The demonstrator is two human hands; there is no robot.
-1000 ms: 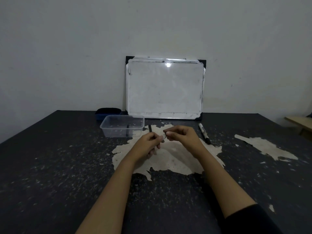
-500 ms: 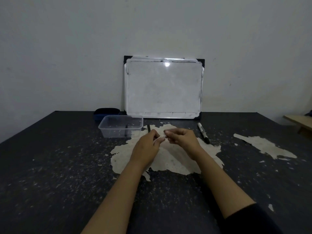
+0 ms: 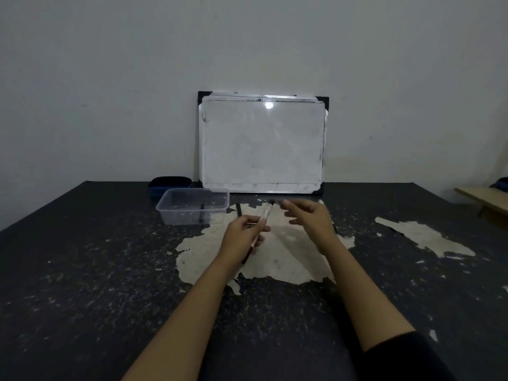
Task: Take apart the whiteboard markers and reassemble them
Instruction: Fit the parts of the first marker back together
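Note:
My left hand (image 3: 243, 236) is shut on a whiteboard marker (image 3: 266, 214), a white barrel with a dark far end, tilted up and away over the pale worn patch of the table. A short way to its right, my right hand (image 3: 310, 222) hovers with fingers spread and holds nothing that I can see. It mostly hides a second marker (image 3: 320, 201) lying on the table behind it. A thin black part (image 3: 238, 209) lies near the clear plastic container (image 3: 176, 218), and another dark piece (image 3: 202, 214) lies inside the container.
A small whiteboard (image 3: 262, 143) leans on the wall at the back of the dark, flaking table (image 3: 96, 284). A dark blue eraser (image 3: 169, 182) sits behind the container. A wooden bench edge (image 3: 483, 200) shows at the far right.
Both hands were pinched together on the marker. Now my right hand has let go and moved right with fingers spread, and my left hand alone holds the marker, angled upward.

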